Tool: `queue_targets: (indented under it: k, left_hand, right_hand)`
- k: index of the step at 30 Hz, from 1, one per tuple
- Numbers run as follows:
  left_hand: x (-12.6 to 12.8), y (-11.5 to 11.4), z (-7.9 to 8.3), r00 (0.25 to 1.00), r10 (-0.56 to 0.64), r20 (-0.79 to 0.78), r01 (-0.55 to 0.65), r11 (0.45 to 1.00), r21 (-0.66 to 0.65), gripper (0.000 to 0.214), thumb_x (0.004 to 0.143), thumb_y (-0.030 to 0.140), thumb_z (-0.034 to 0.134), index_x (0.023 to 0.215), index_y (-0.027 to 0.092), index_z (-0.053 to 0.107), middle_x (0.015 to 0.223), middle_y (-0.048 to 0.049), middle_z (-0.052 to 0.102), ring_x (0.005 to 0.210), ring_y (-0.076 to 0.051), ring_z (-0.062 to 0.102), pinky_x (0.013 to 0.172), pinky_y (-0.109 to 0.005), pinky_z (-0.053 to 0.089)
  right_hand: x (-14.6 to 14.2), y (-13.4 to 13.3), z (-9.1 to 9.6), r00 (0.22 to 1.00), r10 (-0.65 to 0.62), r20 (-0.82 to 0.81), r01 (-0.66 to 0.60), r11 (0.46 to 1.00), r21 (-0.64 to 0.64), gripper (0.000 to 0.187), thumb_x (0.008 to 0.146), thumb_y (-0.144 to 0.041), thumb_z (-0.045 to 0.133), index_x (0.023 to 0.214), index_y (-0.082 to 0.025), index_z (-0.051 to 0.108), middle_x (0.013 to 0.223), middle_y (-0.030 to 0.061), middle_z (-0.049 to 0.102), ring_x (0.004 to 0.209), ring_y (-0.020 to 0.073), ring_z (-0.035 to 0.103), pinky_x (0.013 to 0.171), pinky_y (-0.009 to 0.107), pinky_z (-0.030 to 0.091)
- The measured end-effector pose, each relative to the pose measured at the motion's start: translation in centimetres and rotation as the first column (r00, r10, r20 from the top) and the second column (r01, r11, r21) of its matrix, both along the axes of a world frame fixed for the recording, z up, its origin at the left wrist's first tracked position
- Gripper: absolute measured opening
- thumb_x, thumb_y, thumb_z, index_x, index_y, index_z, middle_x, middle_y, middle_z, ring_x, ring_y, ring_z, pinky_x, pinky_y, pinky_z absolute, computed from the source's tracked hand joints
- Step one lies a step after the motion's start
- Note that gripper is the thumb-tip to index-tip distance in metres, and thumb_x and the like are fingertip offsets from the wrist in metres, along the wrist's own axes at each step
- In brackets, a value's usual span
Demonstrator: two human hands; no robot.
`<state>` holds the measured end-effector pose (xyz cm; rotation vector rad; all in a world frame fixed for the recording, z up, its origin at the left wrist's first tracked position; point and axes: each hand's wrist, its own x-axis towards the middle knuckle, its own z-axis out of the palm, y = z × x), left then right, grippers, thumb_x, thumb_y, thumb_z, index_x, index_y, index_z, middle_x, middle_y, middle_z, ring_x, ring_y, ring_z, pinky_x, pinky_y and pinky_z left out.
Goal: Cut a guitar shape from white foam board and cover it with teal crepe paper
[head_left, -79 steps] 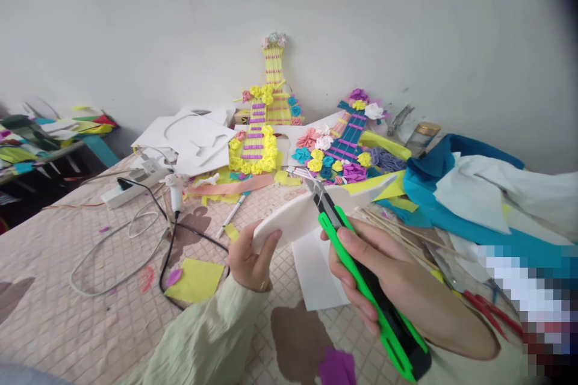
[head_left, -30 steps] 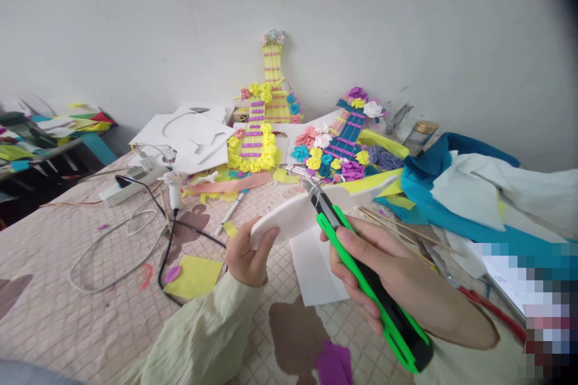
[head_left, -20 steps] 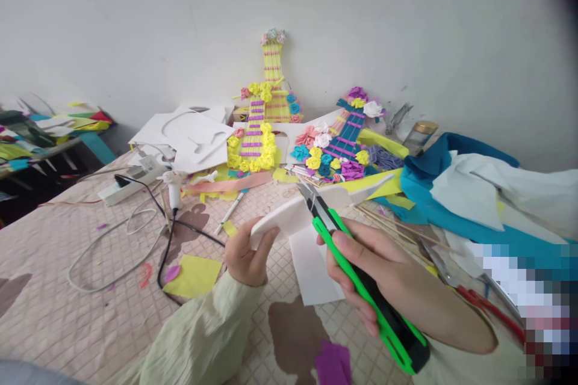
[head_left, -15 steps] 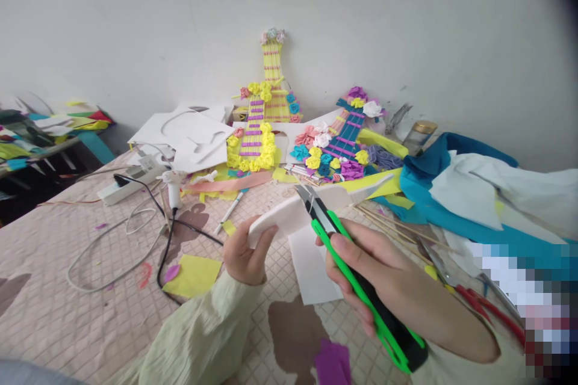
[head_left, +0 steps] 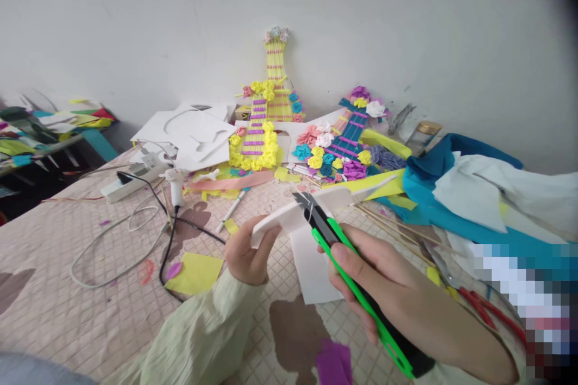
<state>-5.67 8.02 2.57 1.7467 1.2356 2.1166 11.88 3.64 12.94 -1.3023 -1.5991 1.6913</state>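
Nearest you, purple paper (head_left: 334, 363) lies on the patterned tablecloth (head_left: 94, 328). Your right hand (head_left: 372, 274) is wrapped closed around a green-and-black utility knife (head_left: 362, 303), thumb along its body. Your left hand (head_left: 247, 254) pinches the left end of a white foam sheet (head_left: 283, 219), held up off the tablecloth; the knife's blade overlaps its upper edge, contact unclear. Farther off stand a hot-glue gun (head_left: 177, 194) and flower-trimmed, guitar-shaped models (head_left: 258, 132).
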Motion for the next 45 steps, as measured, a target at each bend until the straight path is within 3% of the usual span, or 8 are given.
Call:
queue_targets:
  k: [13, 20, 27, 30, 34, 40, 42, 45]
  left_hand:
    - [0.2, -0.2, 0.2, 0.999, 0.05, -0.017, -0.05, 0.998, -0.031, 0.012, 0.07, 0.021, 0.064, 0.081, 0.015, 0.063, 0.068, -0.0009, 0.064, 0.058, -0.012, 0.058, 0.053, -0.022, 0.046]
    - [0.1, -0.3, -0.1, 0.998, -0.009, -0.07, 0.008, 1.0, -0.023, 0.013, 0.073, 0.021, 0.06, 0.085, 0.016, 0.063, 0.073, -0.0027, 0.065, 0.062, -0.014, 0.059, 0.055, -0.023, 0.047]
    - [-0.3, 0.1, -0.1, 0.999, 0.028, 0.031, -0.026, 0.999, -0.048, 0.017, 0.067, 0.014, 0.065, 0.084, 0.017, 0.062, 0.066, 0.0021, 0.062, 0.055, -0.009, 0.054, 0.051, -0.019, 0.043]
    - [-0.6, 0.4, 0.2, 0.992, 0.049, 0.12, -0.037, 0.994, -0.1, 0.016, 0.067, 0.018, 0.066, 0.082, 0.015, 0.062, 0.062, 0.002, 0.06, 0.053, -0.009, 0.052, 0.049, -0.018, 0.043]
    - [-1.0, 0.8, 0.3, 0.983, 0.044, 0.179, -0.016, 0.988, -0.156, 0.021, 0.067, 0.022, 0.066, 0.086, 0.014, 0.062, 0.067, -0.0005, 0.061, 0.056, -0.01, 0.053, 0.049, -0.019, 0.045]
    - [-1.2, 0.9, 0.1, 0.995, 0.102, 0.021, -0.102, 0.995, -0.009, 0.016, 0.065, 0.017, 0.067, 0.08, 0.014, 0.062, 0.059, 0.0021, 0.058, 0.05, -0.008, 0.05, 0.045, -0.018, 0.042]
    - [-1.0, 0.8, 0.3, 0.991, 0.131, -0.004, -0.13, 0.991, 0.034, 0.015, 0.065, 0.016, 0.066, 0.08, 0.014, 0.062, 0.06, 0.0021, 0.059, 0.049, -0.008, 0.051, 0.046, -0.018, 0.042]
    - [-0.7, 0.6, 0.7, 0.99, 0.142, -0.02, -0.14, 0.988, 0.07, 0.013, 0.066, 0.015, 0.065, 0.079, 0.015, 0.063, 0.062, 0.0016, 0.062, 0.049, -0.009, 0.053, 0.046, -0.019, 0.042]
  right_hand:
    - [-0.1, -0.4, -0.5, 0.996, 0.011, 0.088, -0.016, 0.998, 0.055, 0.031, 0.085, -0.049, 0.033, 0.079, -0.021, 0.043, 0.056, -0.0083, 0.043, 0.034, 0.0021, 0.039, 0.035, 0.014, 0.036]
    - [-0.9, -0.4, 0.3, 0.987, 0.094, 0.132, -0.101, 0.994, 0.049, 0.033, 0.086, -0.049, 0.031, 0.078, -0.02, 0.043, 0.055, -0.0073, 0.042, 0.035, 0.0031, 0.039, 0.038, 0.016, 0.038]
    - [1.0, 0.0, -0.2, 0.99, -0.135, 0.046, 0.12, 0.964, 0.239, 0.028, 0.086, -0.046, 0.035, 0.08, -0.02, 0.044, 0.06, -0.0059, 0.047, 0.037, 0.0044, 0.044, 0.034, 0.016, 0.038]
    - [2.1, 0.7, -0.2, 0.962, -0.239, 0.134, 0.166, 0.898, 0.408, 0.027, 0.086, -0.043, 0.036, 0.074, -0.02, 0.044, 0.054, -0.0058, 0.047, 0.038, 0.0061, 0.046, 0.037, 0.018, 0.04]
    - [2.4, 1.9, -0.7, 0.89, -0.402, 0.213, 0.183, 0.746, 0.64, 0.026, 0.086, -0.042, 0.035, 0.074, -0.021, 0.043, 0.051, -0.0053, 0.049, 0.04, 0.0089, 0.049, 0.041, 0.021, 0.04]
    - [2.6, 2.7, -1.6, 0.678, -0.623, 0.39, -0.089, 0.457, 0.885, 0.026, 0.086, -0.036, 0.038, 0.1, -0.02, 0.052, 0.072, 0.0041, 0.063, 0.063, 0.0186, 0.061, 0.054, 0.027, 0.042]
    - [3.2, 2.6, -1.9, 0.654, -0.626, 0.424, -0.175, 0.42, 0.891, 0.03, 0.086, -0.035, 0.039, 0.108, -0.019, 0.051, 0.09, 0.0083, 0.065, 0.077, 0.0214, 0.061, 0.063, 0.03, 0.044]
    - [4.5, 2.4, -2.2, 0.592, -0.666, 0.454, -0.191, 0.432, 0.882, 0.033, 0.086, -0.036, 0.038, 0.111, -0.018, 0.051, 0.1, 0.0107, 0.063, 0.084, 0.0242, 0.06, 0.068, 0.033, 0.044]
